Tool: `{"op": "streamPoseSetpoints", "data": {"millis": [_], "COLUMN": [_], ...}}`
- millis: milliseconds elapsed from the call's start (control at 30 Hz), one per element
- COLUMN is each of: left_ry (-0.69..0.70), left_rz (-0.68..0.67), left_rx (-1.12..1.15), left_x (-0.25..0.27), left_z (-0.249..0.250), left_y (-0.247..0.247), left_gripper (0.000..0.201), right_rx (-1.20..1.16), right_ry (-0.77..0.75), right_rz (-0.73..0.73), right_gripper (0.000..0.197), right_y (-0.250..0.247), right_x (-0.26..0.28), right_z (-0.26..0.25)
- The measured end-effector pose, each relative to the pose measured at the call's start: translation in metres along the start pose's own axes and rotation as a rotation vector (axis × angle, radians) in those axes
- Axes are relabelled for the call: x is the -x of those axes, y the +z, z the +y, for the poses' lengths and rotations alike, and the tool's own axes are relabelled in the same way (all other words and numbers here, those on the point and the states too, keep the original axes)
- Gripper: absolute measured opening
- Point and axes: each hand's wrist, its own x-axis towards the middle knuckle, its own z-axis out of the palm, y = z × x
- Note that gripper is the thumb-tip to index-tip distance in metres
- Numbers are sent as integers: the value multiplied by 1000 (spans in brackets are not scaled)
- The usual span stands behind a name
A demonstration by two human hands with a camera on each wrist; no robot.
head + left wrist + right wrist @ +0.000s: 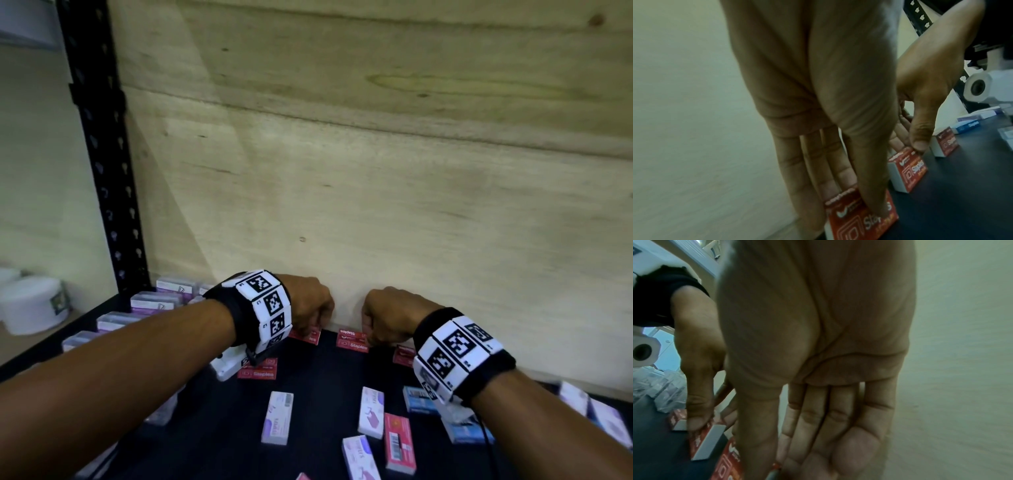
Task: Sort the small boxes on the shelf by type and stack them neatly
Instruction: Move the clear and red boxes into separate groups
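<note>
Two red staples boxes lie at the back of the black shelf (322, 377), against the plywood wall. My left hand (310, 325) pinches the left one (308, 335); in the left wrist view its fingers stand behind that box (859, 219) and the thumb presses the front. My right hand (371, 337) pinches the other red box (352, 341), seen from the left wrist as a box (908, 168) under the thumb. Two more red boxes (258, 371) (404, 356) lie close by.
Pink-and-white boxes (277, 418) (371, 413), blue boxes (419, 399) and another red box (399, 442) lie scattered nearer to me. Purple boxes (157, 301) stand in rows at the left by the black upright (102, 154). A white tub (32, 305) sits beyond it.
</note>
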Motion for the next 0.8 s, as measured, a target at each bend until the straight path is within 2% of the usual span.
{"op": "streamPoseSetpoints", "data": {"millis": [167,333,467,633,800], "left_ry": [-36,-70,-121,-184,-218], "left_rz": [24,75,-27,-169,-202], "left_rx": [-21,-26,5,19,-47], "left_x": [6,27,43,61,72], "left_z": [0,-5,-12,-18,-16], "left_y": [-2,-21,-19,-9,-1], "left_gripper": [37,33,28,36,38], "right_rx": [25,13,79,203,210], "right_ry": [37,65,126,223,263], "right_rz": [7,61,53,28,14], "right_gripper": [28,30,34,33,29], "right_y": [-1,-6,-7,0,5], "right_x": [7,20,32,41,48], "right_z": [6,18,27,37,40]}}
